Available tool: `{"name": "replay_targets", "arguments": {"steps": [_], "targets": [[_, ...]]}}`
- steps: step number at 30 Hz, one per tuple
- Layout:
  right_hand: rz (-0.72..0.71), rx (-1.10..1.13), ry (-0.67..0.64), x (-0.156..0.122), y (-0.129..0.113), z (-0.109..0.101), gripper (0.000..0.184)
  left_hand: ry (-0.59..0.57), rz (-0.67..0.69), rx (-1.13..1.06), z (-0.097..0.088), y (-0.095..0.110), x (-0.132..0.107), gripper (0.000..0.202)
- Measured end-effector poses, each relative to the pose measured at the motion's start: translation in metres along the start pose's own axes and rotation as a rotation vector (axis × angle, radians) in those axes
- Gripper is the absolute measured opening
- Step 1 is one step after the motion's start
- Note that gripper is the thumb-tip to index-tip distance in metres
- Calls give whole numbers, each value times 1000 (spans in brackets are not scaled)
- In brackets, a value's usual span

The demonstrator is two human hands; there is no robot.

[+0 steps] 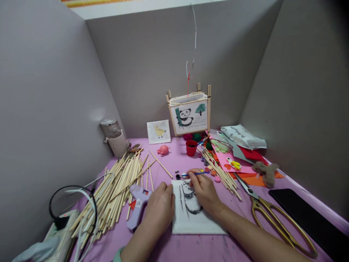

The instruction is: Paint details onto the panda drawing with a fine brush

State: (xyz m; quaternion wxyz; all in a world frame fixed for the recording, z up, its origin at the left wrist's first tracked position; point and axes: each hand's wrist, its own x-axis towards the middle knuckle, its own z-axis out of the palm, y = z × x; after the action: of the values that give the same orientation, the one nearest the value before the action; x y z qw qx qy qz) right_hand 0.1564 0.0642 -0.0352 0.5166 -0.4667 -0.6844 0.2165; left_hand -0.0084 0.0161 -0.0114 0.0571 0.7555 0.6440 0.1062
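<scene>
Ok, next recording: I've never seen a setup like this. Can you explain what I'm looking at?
There's no machine here, just a person's two bare hands. The single picture comes from a camera worn on the head, looking forward and down.

The right hand holds a thin blue brush, its tip near a small black paint pot. The left hand is at the left edge of a white panel bearing a partial black drawing.

Around them on the pink-purple table lie wooden sticks, a glue gun and large scissors. A panda-painted lantern stands or hangs behind.
</scene>
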Motion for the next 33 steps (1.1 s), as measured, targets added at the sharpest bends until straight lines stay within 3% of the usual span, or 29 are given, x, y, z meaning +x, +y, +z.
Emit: {"name": "replay_targets", "arguments": {"steps": [9, 17, 25, 29, 33], "targets": [[-25, 29, 37, -2, -6, -6, 29, 23, 9, -5, 1, -2, -1, 21], [-238, 19, 6, -3, -14, -13, 20, 23, 2, -25, 1, -1, 0, 22], [196, 293, 213, 11, -1, -26, 35, 19, 3, -38, 2, -3, 0, 20], [249, 320, 187, 10, 4, -22, 37, 20, 3, -27, 2, -3, 0, 21], [198, 289, 72, 4, 4, -12, 35, 18, 5, -14, 2, -2, 0, 21]]}}
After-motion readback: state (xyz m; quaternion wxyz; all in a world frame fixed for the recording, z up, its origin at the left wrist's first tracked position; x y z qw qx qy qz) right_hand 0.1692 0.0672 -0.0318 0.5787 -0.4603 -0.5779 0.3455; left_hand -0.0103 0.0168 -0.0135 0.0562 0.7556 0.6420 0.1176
